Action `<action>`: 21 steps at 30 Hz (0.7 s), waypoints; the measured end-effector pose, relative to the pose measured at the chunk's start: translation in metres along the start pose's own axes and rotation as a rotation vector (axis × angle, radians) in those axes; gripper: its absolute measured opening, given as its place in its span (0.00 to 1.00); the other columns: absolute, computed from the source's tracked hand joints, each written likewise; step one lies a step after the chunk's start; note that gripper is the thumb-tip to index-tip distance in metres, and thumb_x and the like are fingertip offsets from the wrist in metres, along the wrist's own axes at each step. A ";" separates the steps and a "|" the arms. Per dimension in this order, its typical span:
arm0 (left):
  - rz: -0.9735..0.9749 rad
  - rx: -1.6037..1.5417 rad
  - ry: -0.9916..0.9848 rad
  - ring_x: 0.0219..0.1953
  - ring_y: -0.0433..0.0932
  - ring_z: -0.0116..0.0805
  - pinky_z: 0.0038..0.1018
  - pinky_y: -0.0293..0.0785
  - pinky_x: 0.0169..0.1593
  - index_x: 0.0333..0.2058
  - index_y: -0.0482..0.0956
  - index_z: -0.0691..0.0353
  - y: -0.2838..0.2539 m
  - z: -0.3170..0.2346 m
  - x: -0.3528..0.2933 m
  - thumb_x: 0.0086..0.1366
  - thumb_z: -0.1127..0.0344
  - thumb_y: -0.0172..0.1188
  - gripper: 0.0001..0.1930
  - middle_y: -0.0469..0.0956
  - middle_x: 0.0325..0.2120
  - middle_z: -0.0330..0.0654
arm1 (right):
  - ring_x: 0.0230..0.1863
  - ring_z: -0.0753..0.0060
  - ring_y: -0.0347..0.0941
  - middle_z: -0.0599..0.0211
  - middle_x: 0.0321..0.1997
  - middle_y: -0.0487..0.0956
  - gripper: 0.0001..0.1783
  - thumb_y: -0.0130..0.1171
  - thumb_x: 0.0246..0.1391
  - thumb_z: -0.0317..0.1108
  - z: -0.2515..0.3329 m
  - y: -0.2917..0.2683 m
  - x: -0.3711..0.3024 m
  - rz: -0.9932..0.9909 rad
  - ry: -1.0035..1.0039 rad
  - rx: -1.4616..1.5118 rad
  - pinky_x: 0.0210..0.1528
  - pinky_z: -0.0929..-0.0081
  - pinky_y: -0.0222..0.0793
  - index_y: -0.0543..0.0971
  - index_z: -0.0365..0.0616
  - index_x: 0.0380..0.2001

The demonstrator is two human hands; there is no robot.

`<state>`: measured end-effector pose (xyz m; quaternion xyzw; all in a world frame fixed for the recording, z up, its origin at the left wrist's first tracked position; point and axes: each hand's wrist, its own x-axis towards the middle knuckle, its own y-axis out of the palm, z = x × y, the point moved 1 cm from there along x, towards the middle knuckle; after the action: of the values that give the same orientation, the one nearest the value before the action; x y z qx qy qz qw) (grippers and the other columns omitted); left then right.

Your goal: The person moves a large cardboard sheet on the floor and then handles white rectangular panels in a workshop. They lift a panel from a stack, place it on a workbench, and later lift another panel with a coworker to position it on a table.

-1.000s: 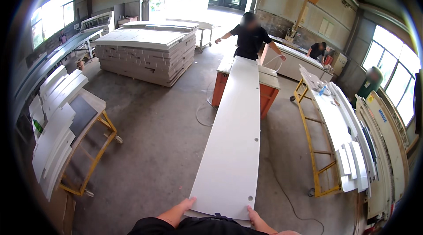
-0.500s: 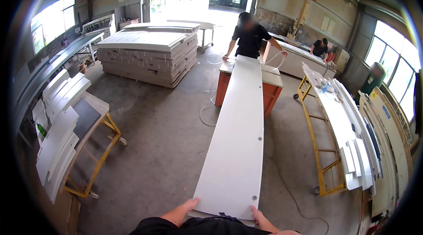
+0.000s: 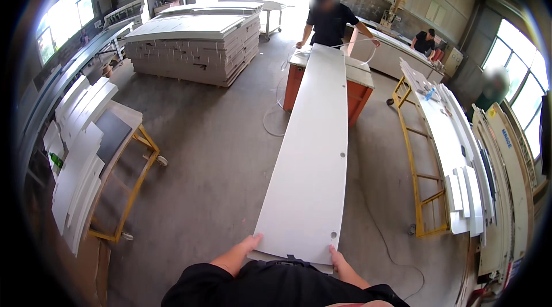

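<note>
A long white panel [image 3: 305, 157] stretches away from my waist, with round holes along its right edge. My left hand [image 3: 251, 242] grips the left edge near its close end, thumb on top and fingers hidden underneath. At the opposite edge, by the nearest hole, my right hand [image 3: 337, 255] holds on in the same way. Another pale edge shows just beneath the close end. The panel's far end lies over an orange-sided workbench [image 3: 359, 103]. Behind that bench stands a co-worker [image 3: 329, 25] in black, with a thin, pale looped strip [image 3: 359, 42] near their hands.
On the left stands a yellow-framed trolley [image 3: 129, 206] with white boards; another yellow trolley [image 3: 422, 200] with boards is on the right. A tall stack of panels [image 3: 190, 56] sits at far left. A cable [image 3: 382, 243] crosses the floor. More people are at far right.
The scene sits higher in the picture, with more of my torso and arms showing. Both my hands keep their hold on the panel. The co-worker's strip loops have changed shape.
</note>
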<state>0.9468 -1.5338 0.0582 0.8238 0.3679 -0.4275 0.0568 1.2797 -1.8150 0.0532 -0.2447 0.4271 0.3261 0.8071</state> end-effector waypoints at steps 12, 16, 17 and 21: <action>0.081 -0.086 -0.025 0.52 0.75 0.48 0.40 0.70 0.53 0.55 0.70 0.77 0.008 0.037 0.034 0.65 0.34 0.49 0.42 0.76 0.50 0.57 | 0.58 0.53 0.71 0.51 0.58 0.74 0.40 0.46 0.61 0.64 -0.010 -0.002 0.004 0.034 -0.016 0.021 0.58 0.54 0.66 0.69 0.37 0.59; 0.128 -0.191 -0.024 0.56 0.73 0.48 0.41 0.67 0.57 0.56 0.69 0.76 0.006 0.033 0.042 0.65 0.35 0.49 0.42 0.75 0.52 0.58 | 0.58 0.52 0.71 0.51 0.58 0.74 0.40 0.46 0.62 0.63 -0.006 -0.001 0.016 -0.016 -0.050 -0.029 0.58 0.53 0.66 0.69 0.36 0.59; 0.110 -0.173 -0.012 0.55 0.73 0.48 0.41 0.67 0.57 0.56 0.69 0.76 0.006 0.029 0.035 0.65 0.35 0.49 0.42 0.75 0.52 0.58 | 0.58 0.53 0.71 0.52 0.58 0.74 0.40 0.45 0.62 0.63 -0.010 -0.003 0.017 -0.054 -0.013 -0.065 0.58 0.53 0.66 0.69 0.36 0.59; 0.108 -0.134 -0.006 0.55 0.73 0.47 0.39 0.67 0.56 0.56 0.69 0.76 0.004 -0.001 0.003 0.65 0.35 0.49 0.42 0.75 0.52 0.57 | 0.58 0.54 0.71 0.52 0.58 0.74 0.39 0.45 0.63 0.63 -0.015 -0.009 0.023 0.003 0.001 0.011 0.58 0.54 0.66 0.69 0.36 0.59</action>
<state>0.9507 -1.5345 0.0556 0.8354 0.3506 -0.4008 0.1360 1.2882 -1.8244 0.0270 -0.2396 0.4296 0.3248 0.8078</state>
